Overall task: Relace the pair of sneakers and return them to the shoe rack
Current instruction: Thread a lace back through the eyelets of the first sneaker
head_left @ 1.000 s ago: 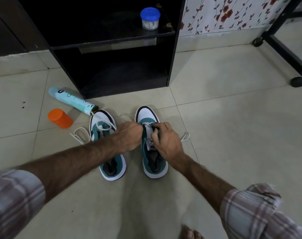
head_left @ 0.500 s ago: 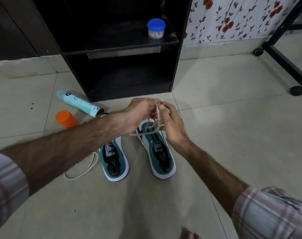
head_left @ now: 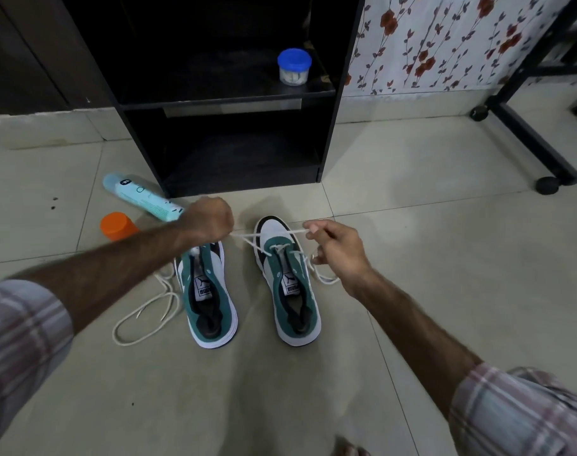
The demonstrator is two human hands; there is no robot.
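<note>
Two green-and-white sneakers stand side by side on the tiled floor, toes toward the black shoe rack (head_left: 341,93). The right sneaker (head_left: 288,291) has its white lace (head_left: 267,236) threaded through the lowest eyelets and stretched out sideways. My left hand (head_left: 208,222) grips one lace end above the left sneaker (head_left: 211,301). My right hand (head_left: 336,248) pinches the other end to the right of the shoe. A loose white lace (head_left: 145,311) trails on the floor left of the left sneaker.
A light blue spray can (head_left: 139,197) lies on the floor left of the rack, an orange cap (head_left: 117,225) beside it. A blue-lidded jar (head_left: 293,65) stands on the rack's shelf. A black wheeled frame (head_left: 527,136) is at the right. My bare toes (head_left: 349,450) show at the bottom.
My hands were together over the right sneaker; now they have spread apart, drawing the lace taut to both sides. The view has shifted so the rack sits lower in the frame.
</note>
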